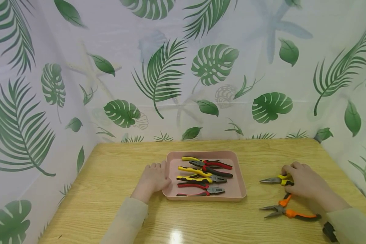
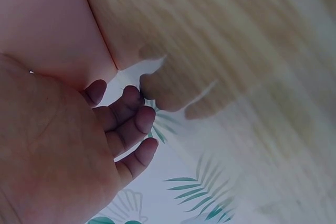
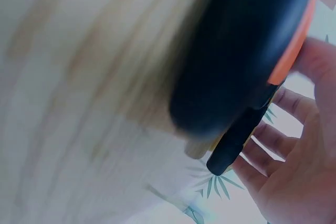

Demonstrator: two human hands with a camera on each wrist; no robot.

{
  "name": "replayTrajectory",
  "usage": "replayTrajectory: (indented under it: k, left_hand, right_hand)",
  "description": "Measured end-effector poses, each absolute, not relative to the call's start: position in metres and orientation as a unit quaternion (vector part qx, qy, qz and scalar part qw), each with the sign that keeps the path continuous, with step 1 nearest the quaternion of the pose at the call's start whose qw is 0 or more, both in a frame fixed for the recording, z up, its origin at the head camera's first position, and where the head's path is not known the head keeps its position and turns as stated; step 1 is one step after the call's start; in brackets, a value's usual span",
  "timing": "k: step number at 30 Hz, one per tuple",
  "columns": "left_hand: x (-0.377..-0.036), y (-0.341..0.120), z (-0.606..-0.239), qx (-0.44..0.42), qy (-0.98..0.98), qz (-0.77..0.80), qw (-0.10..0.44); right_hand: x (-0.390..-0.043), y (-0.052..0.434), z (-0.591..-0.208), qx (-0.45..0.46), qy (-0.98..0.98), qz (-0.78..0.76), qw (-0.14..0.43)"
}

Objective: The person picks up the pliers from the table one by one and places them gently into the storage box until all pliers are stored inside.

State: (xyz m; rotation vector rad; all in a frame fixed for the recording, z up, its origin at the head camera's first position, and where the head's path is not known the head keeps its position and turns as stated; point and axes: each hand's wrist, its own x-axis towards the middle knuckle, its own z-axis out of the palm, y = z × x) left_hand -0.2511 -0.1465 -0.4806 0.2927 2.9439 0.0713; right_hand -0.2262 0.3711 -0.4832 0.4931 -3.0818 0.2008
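My left hand rests against the left side of a pink tray, its thumb at the rim. In the left wrist view, the fingers are loosely bent beside the tray's wall. At the right, my right hand holds needle-nose pliers with yellow-and-black handles by the handles, their jaws pointing left. Just below lie needle-nose pliers with orange-and-black handles, jaws spread; a handle of theirs looms large in the right wrist view.
Several pliers lie in the tray, including yellow-and-black ones, red-and-black ones and red-handled ones nearer its front. The wooden table meets a leaf-patterned cloth at the back and sides.
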Motion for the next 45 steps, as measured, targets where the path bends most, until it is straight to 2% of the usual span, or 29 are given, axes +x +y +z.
replayTrajectory:
  k: [18, 45]
  left_hand:
    - [-0.2531, -0.1444, -0.4784, 0.094, 0.991, 0.019, 0.091]
    - [-0.2492, -0.1443, -0.4762, 0.093, 0.991, 0.025, 0.094]
  right_hand:
    - [-0.2318, 0.3731, -0.4829, 0.179, -0.983, 0.037, 0.03]
    - [-0.2278, 0.374, -0.4861, 0.158, -0.986, 0.01, 0.044]
